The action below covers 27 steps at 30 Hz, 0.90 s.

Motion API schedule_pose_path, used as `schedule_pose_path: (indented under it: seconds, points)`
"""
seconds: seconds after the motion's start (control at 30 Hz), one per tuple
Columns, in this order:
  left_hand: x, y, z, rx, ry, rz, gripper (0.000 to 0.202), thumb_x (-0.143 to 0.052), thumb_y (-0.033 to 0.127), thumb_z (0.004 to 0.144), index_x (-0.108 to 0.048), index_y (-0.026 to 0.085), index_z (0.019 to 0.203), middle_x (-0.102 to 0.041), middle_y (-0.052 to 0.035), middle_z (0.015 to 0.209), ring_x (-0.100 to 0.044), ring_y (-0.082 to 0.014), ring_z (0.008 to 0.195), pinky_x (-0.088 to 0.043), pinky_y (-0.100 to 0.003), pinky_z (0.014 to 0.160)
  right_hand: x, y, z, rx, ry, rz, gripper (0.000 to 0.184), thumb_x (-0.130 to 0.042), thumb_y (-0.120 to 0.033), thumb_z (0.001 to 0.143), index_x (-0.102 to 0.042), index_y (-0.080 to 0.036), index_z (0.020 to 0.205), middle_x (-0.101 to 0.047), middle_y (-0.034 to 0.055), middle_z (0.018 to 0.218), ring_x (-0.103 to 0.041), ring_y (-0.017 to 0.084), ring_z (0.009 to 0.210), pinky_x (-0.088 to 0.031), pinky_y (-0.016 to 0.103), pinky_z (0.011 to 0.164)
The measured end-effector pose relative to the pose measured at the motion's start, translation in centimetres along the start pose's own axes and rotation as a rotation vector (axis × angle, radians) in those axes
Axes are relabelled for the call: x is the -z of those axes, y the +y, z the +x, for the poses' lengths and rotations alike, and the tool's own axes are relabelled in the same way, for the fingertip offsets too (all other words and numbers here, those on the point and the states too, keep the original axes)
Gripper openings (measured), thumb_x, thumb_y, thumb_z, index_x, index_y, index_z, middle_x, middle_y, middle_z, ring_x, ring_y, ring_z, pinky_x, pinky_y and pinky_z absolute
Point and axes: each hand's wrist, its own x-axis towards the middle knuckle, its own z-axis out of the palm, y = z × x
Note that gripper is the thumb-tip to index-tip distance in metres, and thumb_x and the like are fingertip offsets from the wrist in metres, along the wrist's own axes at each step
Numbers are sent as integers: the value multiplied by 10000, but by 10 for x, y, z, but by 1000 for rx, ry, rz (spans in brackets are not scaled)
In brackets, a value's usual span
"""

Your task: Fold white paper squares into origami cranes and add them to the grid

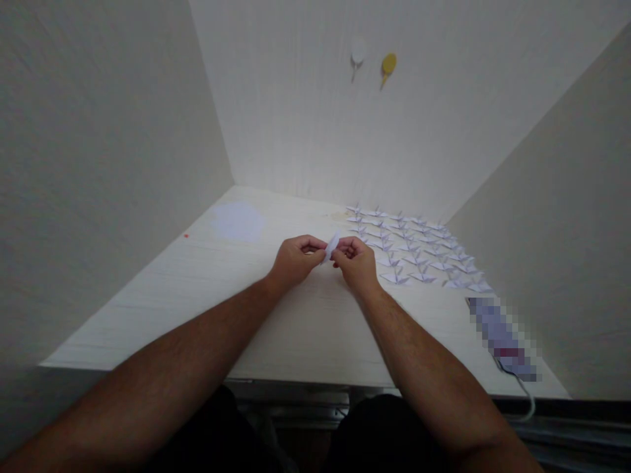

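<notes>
A small folded piece of white paper (332, 247) is held up over the middle of the table, between both hands. My left hand (300, 260) pinches its left side with thumb and fingers. From the other side my right hand (355, 261) grips it, fingers curled in. The paper's lower part is partly covered by the fingertips. Just right of my right hand, several white origami cranes (419, 277) stand in rows on the table. Toward the back left lies a pile of white paper sheets (240, 221).
The pale table (197, 302) is enclosed by walls on three sides. A pixelated device (500, 338) with a white cable (530, 401) lies at the right edge. A tiny red bit (186, 236) sits at the left edge. White (357, 52) and yellow hooks (389, 64) hang on the back wall.
</notes>
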Motion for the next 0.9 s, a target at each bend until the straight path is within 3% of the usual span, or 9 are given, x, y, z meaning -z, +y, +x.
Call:
schedule_pose_path:
  seconds: [0.17, 0.6, 0.73, 0.9]
  points:
    - [0, 0, -2, -79, 12, 81, 119, -690, 209, 691, -740, 177, 794, -753, -38, 809, -690, -172, 731, -570, -298, 731, -1, -1, -1, 19, 19, -20, 184, -670, -253, 667, -589, -191, 820, -662, -13, 706, -613, 123, 605, -487, 240, 554]
    - [-2, 2, -3, -41, 50, 55, 93, -695, 222, 685, -708, 174, 763, -729, -32, 752, -663, -159, 661, -558, -286, 669, -2, -1, -1, -31, 26, 6, 240, -695, -282, 644, -575, -203, 837, -650, -27, 675, -605, 127, 574, -495, 253, 546]
    - [-2, 5, -6, -154, 74, 145, 79, -663, 215, 725, -708, 179, 779, -734, -49, 838, -672, -164, 734, -568, -290, 712, -3, -2, -2, -41, 9, 6, 167, -680, -278, 662, -567, -202, 759, -626, -34, 627, -578, 122, 541, -483, 253, 535]
    - [-2, 2, -7, -278, 34, 160, 68, -690, 211, 726, -712, 206, 790, -731, -64, 934, -670, -190, 880, -570, -331, 832, 0, -1, -5, 78, 2, -150, 96, -647, -285, 721, -598, -202, 719, -614, -28, 663, -544, 110, 554, -461, 244, 542]
